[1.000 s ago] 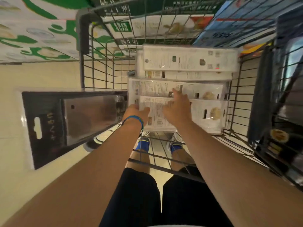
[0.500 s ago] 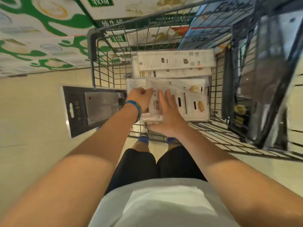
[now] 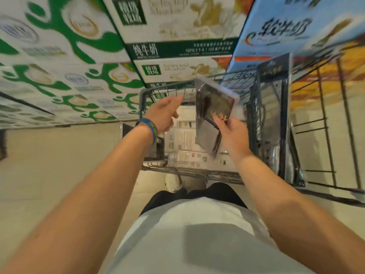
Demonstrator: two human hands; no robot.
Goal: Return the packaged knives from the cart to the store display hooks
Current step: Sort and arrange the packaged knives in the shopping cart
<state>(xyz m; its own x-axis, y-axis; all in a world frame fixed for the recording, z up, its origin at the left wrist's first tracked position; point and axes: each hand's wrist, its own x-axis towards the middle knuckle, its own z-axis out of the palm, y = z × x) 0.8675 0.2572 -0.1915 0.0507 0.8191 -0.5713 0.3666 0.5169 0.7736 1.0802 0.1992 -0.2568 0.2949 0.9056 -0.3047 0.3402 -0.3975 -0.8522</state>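
Packaged knife (image 3: 214, 115): dark card, clear blister, gold lettering; we hold it tilted above the cart (image 3: 142, 101).
Right hand (image 3: 232, 135): we grip its 5 o'clock corner.
Left hand (image 3: 164, 113): at package's 9 o'clock, fingers loose, holding nothing.
Cart stock: white-backed packages (image 3: 181, 135), lying flat.

Green-and-white milk cartons (image 3: 65, 36) beside a blue carton (image 3: 286, 30) — pale floor (image 3: 59, 165) below

The person wears a blue wristband (image 3: 152, 129), pale shirt (image 3: 197, 238), black shorts (image 3: 219, 191) and a whitish shoe (image 3: 173, 181).
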